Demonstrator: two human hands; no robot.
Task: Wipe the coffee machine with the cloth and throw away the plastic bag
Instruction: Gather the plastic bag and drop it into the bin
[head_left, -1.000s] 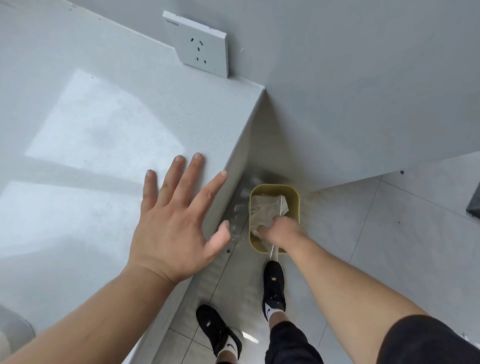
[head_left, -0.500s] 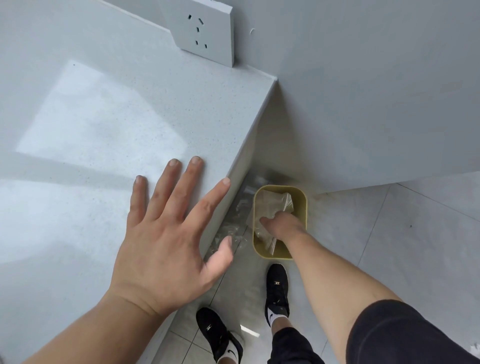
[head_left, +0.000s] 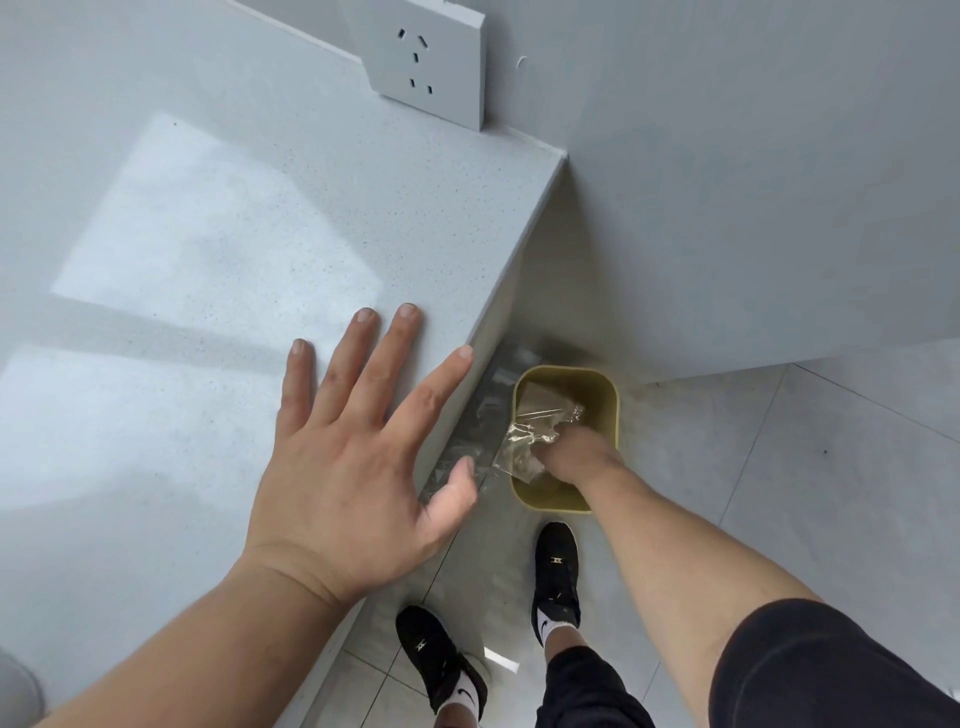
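A clear, crumpled plastic bag (head_left: 535, 434) sits in the mouth of a small yellow bin (head_left: 610, 400) on the floor, partly sticking out over its left rim. My right hand (head_left: 579, 457) reaches down into the bin, fingers closed on the bag. My left hand (head_left: 358, 462) is spread flat and open over the edge of the grey countertop (head_left: 234, 249), holding nothing. The coffee machine and the cloth are out of view.
A white wall socket (head_left: 431, 62) stands at the back of the countertop against the grey wall. The bin stands in the corner between the counter side and the wall. My two black shoes (head_left: 556, 571) are on the grey tiled floor just in front of the bin.
My right hand has pushed the bag lower into the bin. The camera has moved closer. My left hand stays spread above the counter edge.
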